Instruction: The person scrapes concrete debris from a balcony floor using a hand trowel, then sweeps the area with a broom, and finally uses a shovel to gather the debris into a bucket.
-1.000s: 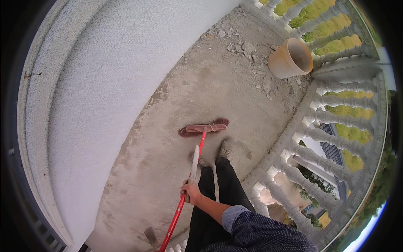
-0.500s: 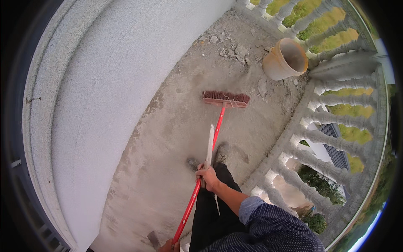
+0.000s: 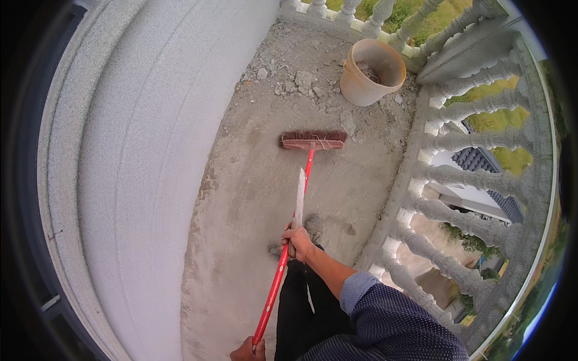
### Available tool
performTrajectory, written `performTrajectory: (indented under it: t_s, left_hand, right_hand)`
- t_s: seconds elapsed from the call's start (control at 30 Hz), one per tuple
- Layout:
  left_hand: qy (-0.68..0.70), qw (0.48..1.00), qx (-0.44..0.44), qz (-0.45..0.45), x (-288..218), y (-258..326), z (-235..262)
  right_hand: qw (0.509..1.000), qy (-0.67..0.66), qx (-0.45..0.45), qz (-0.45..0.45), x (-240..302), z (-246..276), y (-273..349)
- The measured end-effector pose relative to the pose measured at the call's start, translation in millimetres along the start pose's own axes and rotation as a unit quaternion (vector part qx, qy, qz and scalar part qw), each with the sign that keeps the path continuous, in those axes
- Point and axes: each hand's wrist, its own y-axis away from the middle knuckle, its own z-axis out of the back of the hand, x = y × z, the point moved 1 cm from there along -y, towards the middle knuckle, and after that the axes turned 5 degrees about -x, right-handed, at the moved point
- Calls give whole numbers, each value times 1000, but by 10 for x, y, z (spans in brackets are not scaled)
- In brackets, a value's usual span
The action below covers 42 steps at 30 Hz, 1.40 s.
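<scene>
A red-handled push broom [image 3: 312,143] rests with its dark bristles on the dusty concrete floor, the head crosswise ahead of my feet. My right hand [image 3: 299,242] is closed around the middle of the handle. The same hand also grips a long pale strip [image 3: 300,195], pointed at its far end, lying along the handle. Down at the lower edge my left hand [image 3: 247,350] is wrapped round the handle's top end. Rubble [image 3: 304,82] and grey dust lie beyond the broom head.
A dirty whitish bucket [image 3: 368,90] with debris inside stands in the far right corner among rubble. A stone balustrade [image 3: 460,219] runs along the right and far sides. A curved, rough white wall [image 3: 141,180] bounds the left. My shoes [image 3: 312,224] are on the floor below the broom.
The view has turned, so bucket and balustrade sit further left. The broom head is a little nearer the bucket's side. Both hands keep their hold; a dark block near the left hand has left view.
</scene>
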Motion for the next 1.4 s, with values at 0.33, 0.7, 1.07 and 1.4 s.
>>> performTrajectory:
  t_s: [0.33,0.7,1.07,1.4]
  left_hand:
    - [-78,972,57,-216,-954,-942,2509]
    - [63,745,330,-576,-2585,-2716,2027]
    - [295,560,600,-490,-2824,-3209,1087]
    - [160,615,407,-656,-3089,-2674,2447]
  right_hand:
    - [972,-233,-31,-13,38,-291,1101]
    - [828,-508,-234,43,-104,741,1284]
    - [647,-709,-194,203,-483,200,445]
    - [790,-570,96,205,1705,-1284,40]
